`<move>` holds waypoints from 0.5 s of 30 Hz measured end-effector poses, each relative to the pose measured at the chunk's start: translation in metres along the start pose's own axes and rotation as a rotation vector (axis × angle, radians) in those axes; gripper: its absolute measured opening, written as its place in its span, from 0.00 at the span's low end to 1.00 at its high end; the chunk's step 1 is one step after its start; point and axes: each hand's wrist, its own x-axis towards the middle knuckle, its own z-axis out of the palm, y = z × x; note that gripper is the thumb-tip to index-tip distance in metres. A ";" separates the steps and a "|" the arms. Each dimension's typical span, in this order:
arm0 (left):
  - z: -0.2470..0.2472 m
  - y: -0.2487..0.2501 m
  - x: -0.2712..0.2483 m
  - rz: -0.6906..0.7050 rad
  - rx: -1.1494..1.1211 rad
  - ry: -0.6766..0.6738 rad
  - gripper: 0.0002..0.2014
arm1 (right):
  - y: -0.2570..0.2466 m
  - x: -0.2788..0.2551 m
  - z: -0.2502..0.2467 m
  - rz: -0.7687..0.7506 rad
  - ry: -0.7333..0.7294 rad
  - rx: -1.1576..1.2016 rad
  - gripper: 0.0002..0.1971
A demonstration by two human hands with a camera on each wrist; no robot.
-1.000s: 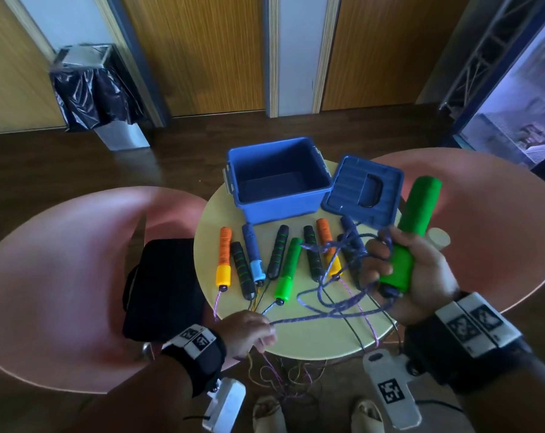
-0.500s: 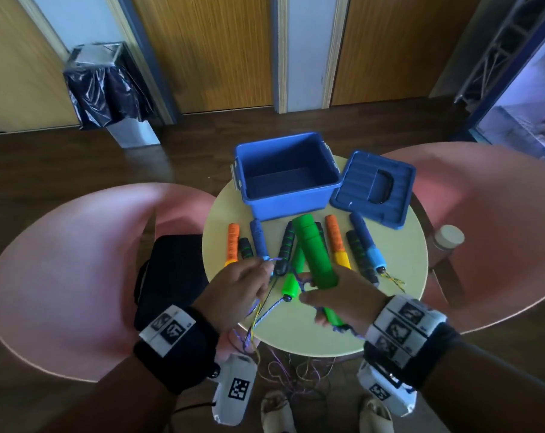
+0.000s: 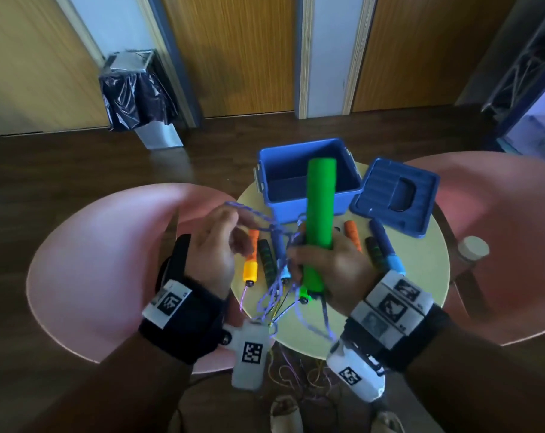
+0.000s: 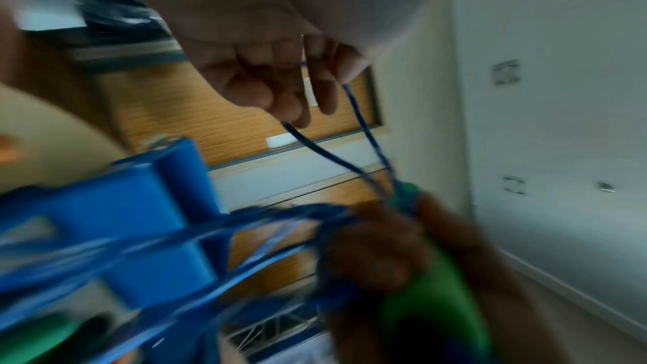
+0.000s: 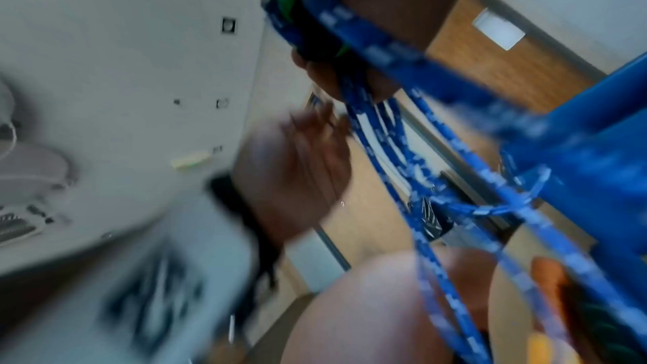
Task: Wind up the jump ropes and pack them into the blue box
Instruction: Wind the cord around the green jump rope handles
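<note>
While one second ago right hand (image 3: 333,270) held green handle (image 3: 319,214) far out to its own side, with left hand (image 3: 215,245) low at near edge of counter (image 3: 421,267), now both raised and close together above middle of counter. Green handle upright, bottom part wrapped by right fingers (image 3: 299,254), several loops of blue rope (image 3: 265,225) gathered under same fingers. Left fingers (image 4: 294,110) pinching one strand of rope, lifted up and away from right fingers; strand running tight from pinch to bundle, seen clearly in left wrist view. Probably means one more turn of winding underway, not yet finished: much rope hanging below right hand, down past counter edge toward floor. Blue box (image 3: 308,179) open and holding nothing visible, standing beyond right fingers; lid (image 3: 393,195) lying beside box. Other handles, orange handle (image 3: 251,260) among them, lying flat under and between both hands, their ropes not wound. Packing not started; first rope only partly wound.
</note>
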 end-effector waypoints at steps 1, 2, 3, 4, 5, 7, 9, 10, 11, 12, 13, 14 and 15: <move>-0.003 -0.012 -0.006 -0.052 0.003 0.043 0.22 | -0.009 0.001 0.000 -0.033 0.018 0.050 0.10; -0.007 -0.026 -0.015 -0.101 0.021 0.033 0.19 | -0.016 0.003 0.000 -0.051 0.034 0.104 0.13; -0.012 -0.040 -0.024 -0.160 0.061 -0.039 0.10 | -0.023 0.004 0.000 -0.063 0.047 0.146 0.15; -0.018 -0.054 -0.032 -0.242 0.130 -0.178 0.07 | -0.029 0.006 0.001 -0.078 0.055 0.175 0.15; -0.025 -0.069 -0.039 -0.325 0.242 -0.343 0.16 | -0.034 0.008 0.002 -0.096 0.060 0.189 0.14; -0.035 -0.098 -0.051 -0.364 0.488 -0.604 0.23 | -0.045 0.008 0.004 -0.141 0.064 0.193 0.15; -0.041 -0.114 -0.052 -0.360 0.704 -0.664 0.21 | -0.052 0.009 0.004 -0.189 0.080 0.211 0.15; -0.045 -0.118 -0.050 -0.387 0.769 -0.623 0.23 | -0.055 0.010 0.003 -0.203 0.091 0.223 0.14; -0.048 -0.118 -0.047 -0.421 0.812 -0.550 0.24 | -0.057 0.010 0.001 -0.215 0.104 0.229 0.14; -0.051 -0.117 -0.042 -0.440 0.834 -0.479 0.24 | -0.058 0.010 -0.002 -0.227 0.118 0.224 0.13; -0.053 -0.113 -0.037 -0.425 0.836 -0.415 0.24 | -0.056 0.011 -0.006 -0.231 0.131 0.199 0.13; -0.053 -0.107 -0.032 -0.385 0.825 -0.367 0.24 | -0.051 0.011 -0.009 -0.222 0.148 0.140 0.12; -0.052 -0.097 -0.029 -0.326 0.799 -0.342 0.25 | -0.043 0.012 -0.012 -0.197 0.170 0.054 0.11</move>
